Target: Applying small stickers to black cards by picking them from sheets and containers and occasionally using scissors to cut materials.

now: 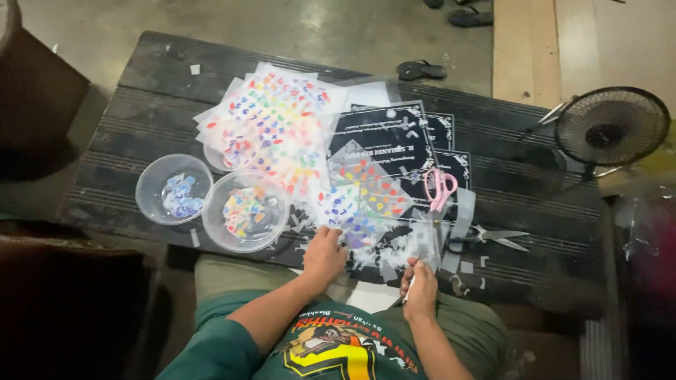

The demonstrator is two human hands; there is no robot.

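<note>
At lower centre, the left hand [324,255] presses flat, fingers spread, on a clear sheet of coloured stickers [366,200] at the dark table's [141,105] near edge. The right hand [421,288] is curled around what may be a small cutting tool, too blurred to tell. Left of them, one clear bowl [246,211] holds mixed coloured cut-outs, and another bowl [174,188] holds bluish ones.

We see a dim scene, lit from above, with a soft sheen on the concrete floor [338,28] beyond the dark table [521,190]. Left of the table everything sinks into deep shadow. Right of it, the edge blurs and smears. The frame bends toward its corners.
</note>
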